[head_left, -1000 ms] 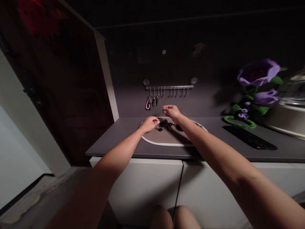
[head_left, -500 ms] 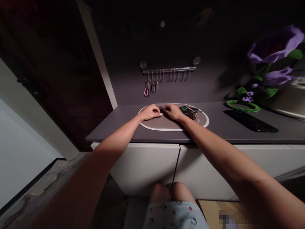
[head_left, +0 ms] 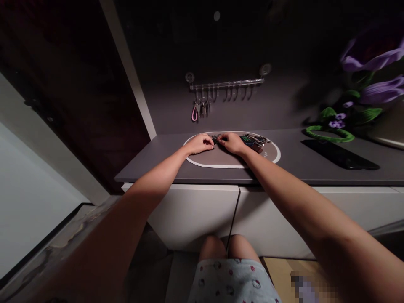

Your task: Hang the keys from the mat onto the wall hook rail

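Over the left part of the oval, white-rimmed mat (head_left: 217, 160), my left hand (head_left: 199, 144) is closed, thumb and fingertips pinched together around a thin, shiny bit. My right hand (head_left: 232, 143) faces it, fingers closed as well. Between the fingertips lies a small, dark and silvery bunch of what look like keys (head_left: 215, 138), partly hidden by both hands. Just right of my right hand, a dark item with a green display (head_left: 246, 139) rests on the mat beside a cluster of keys and metal pieces (head_left: 259, 141).
Above the mat, a clear hook rail (head_left: 227, 84) on the wall carries several keys (head_left: 203, 107) and a pink loop (head_left: 195, 112). A black phone-like slab (head_left: 341, 155) lies on the grey counter (head_left: 293, 162) at the right, near a green ring (head_left: 330, 135) and purple flowers (head_left: 380, 90).
The view has shifted slightly, so the counter sits a little higher. Both hands stay close together over the mat, with only small finger movement.
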The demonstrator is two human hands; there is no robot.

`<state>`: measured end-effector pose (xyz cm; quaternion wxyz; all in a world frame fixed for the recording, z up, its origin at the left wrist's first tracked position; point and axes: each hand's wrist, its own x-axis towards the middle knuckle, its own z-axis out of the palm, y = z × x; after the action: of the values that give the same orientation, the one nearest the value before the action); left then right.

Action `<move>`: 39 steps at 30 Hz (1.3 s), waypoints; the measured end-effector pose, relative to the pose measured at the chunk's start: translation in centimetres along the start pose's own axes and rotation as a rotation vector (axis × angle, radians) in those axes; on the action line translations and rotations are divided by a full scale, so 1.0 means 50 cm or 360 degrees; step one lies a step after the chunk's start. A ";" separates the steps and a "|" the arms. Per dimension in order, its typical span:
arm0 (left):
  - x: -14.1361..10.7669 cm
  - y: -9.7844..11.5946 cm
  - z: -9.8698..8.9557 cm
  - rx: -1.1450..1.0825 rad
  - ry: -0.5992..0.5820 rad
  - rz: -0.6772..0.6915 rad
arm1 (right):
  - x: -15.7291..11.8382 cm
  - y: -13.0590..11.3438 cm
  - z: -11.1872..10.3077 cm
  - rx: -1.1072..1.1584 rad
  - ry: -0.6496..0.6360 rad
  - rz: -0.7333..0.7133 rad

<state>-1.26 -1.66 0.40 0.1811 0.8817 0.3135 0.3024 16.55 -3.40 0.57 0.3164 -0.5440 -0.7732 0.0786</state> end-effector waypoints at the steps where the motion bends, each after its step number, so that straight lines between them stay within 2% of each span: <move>1: 0.000 0.000 -0.001 -0.0001 0.0003 -0.0015 | 0.000 0.000 0.000 0.0009 0.0006 0.0000; 6: 0.000 -0.003 -0.002 -0.0147 0.0077 -0.0108 | 0.000 -0.001 0.000 0.0046 0.0024 0.0024; 11: 0.000 -0.006 -0.002 -0.0549 0.0182 -0.0316 | -0.002 -0.002 0.000 0.0095 0.0020 0.0024; 16: 0.002 -0.008 -0.001 -0.0857 0.0294 -0.0420 | -0.002 -0.005 -0.002 0.0110 0.0047 -0.0026; 21: 0.007 -0.017 -0.002 -0.0991 0.0401 -0.0476 | -0.003 -0.011 -0.003 0.0362 0.0057 -0.0047; 29: 0.009 -0.019 0.000 -0.1133 0.0376 -0.0495 | -0.006 -0.016 -0.003 0.0833 0.0096 -0.0010; 39: 0.007 -0.009 0.001 -0.1216 0.0357 -0.0484 | -0.003 -0.012 -0.004 0.0965 0.0095 -0.0049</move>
<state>-1.19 -1.12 0.29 0.5020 0.6567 0.3232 0.4608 16.24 -3.82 0.96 0.4880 -0.4150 -0.7131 0.2848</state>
